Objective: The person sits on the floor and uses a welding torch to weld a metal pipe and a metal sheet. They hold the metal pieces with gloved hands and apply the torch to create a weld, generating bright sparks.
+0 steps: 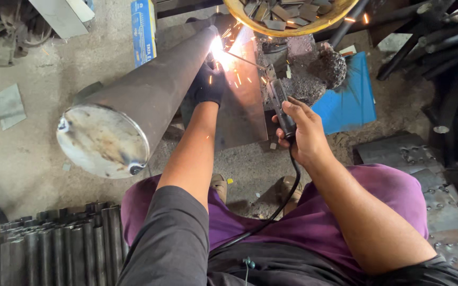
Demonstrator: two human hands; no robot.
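A long tapered steel pole (149, 90) lies on the floor, its capped round end (103, 140) towards me. My left hand (208, 82), in a black glove, rests on the pole near its far narrow end. My right hand (303, 130), bare, grips the black handle of a welding electrode holder (281, 106). Its thin rod (245, 61) reaches to the pole's tip, where a bright arc (218, 48) throws orange sparks. A black cable (287, 196) runs from the holder down between my knees. A flat steel plate (242, 100) stands beside the pole.
A yellow basin (292, 26) of metal offcuts sits beyond the weld. Blue sheet (351, 98) to the right, riveted grey plates (425, 180) further right, dark rods (441, 37) at top right. Several black pipes (59, 249) are stacked at bottom left. A blue box (144, 29) lies beside the pole.
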